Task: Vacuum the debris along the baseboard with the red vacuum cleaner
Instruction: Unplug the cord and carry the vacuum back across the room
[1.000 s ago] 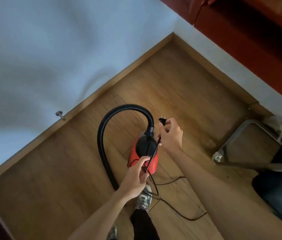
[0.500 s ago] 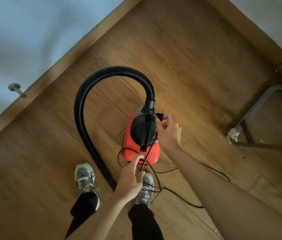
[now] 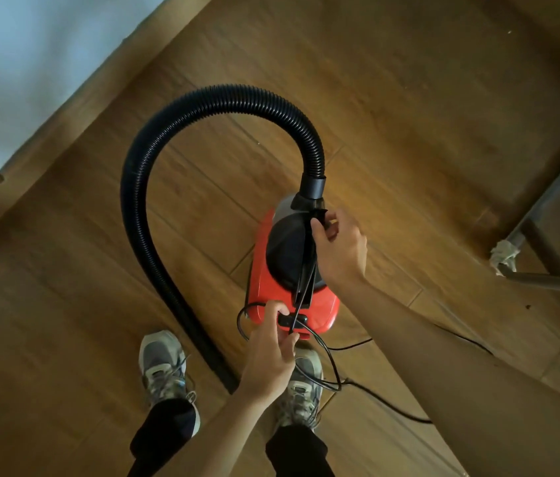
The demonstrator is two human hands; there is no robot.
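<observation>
The red vacuum cleaner (image 3: pixel 260 270) sits on the wooden floor (image 3: pixel 409 115) just ahead of my shoes (image 3: pixel 163 363). Its long axis runs away from me, leaning slightly right, with the hose socket at the far end. From that socket the black ribbed hose (image 3: pixel 141 187) rises, arcs over to the left and comes back down past the vacuum's left side, ending out of sight between my feet. The baseboard (image 3: pixel 82 108) runs diagonally beyond the hose, well apart from the vacuum's body.

My right hand (image 3: pixel 340 249) is at the far end, beside the socket. Its thumb and fingers are curled and pinch the black plug (image 3: pixel 318 218). My left hand (image 3: pixel 268 352) is at the near end, fingers bent, pinching the thin black cord (image 3: pixel 328 359) between thumb and fingertips just above the black oval switch (image 3: pixel 292 320). The cord runs straight between my two hands, along the vacuum's black handle. The rest of it loops loosely over my right shoe and trails off across the floor to the right.

A grey metal chair frame (image 3: pixel 543 208) stands at the right edge.
</observation>
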